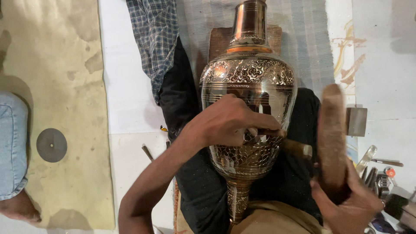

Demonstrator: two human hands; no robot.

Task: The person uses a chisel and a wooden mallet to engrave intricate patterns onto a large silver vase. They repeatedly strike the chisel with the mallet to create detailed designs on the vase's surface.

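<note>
Item 1: engraved metal vase [248, 91], lg., brass and copper tones, lying on its side across the person's lap, neck pointing far, foot near. Rests on black cloth [182, 99]; brown pad under the neck end.

Item 2: left hand [225, 121], centre, resting on vase belly. Grip pressed together, pinching a thin chisel [271, 132] w/ tip against the engraved surface.

Item 3: right hand [351, 203], near right. Grip wrapped tight round the lower end of a wooden mallet [331, 134], which stands upright, just right of the vase; head blurred.

Item 4: checked cloth [156, 39], far left of vase, draped over the black cloth.

Item 5: floor mat [60, 65], tan, stained, left side; dark round disc [51, 145] lying on it.

Item 6: another person's leg in blue denim [12, 147], bare foot [19, 208], far left edge, well apart from the vase.

Item 7: misc. small tools [377, 173], near right, beside the mallet hand; kinds too small to tell. Grey metal block [356, 121] just beyond the mallet.
</note>
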